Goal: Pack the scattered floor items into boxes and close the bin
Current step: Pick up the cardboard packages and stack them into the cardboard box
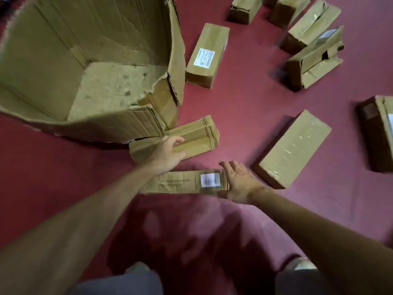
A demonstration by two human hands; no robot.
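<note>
Dark red carpet floor [244,107], big torn open carton [53,60] at left, creased box [197,135] beside its corner, flat box [180,182] nearest, taped box [292,149] to the right, labelled box [207,54] beyond, crushed boxes [314,58] far right.

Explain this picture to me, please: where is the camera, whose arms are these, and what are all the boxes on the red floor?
There is no machine: a person works with bare hands, and the single camera sits on their head, looking down, so the arms reach in from below. The left hand grips a creased box beside the large open carton, which has a torn wall and nothing inside. The right hand, fingers straight, is at the end of a flat labelled box. More small boxes lie scattered on the red floor.
</note>
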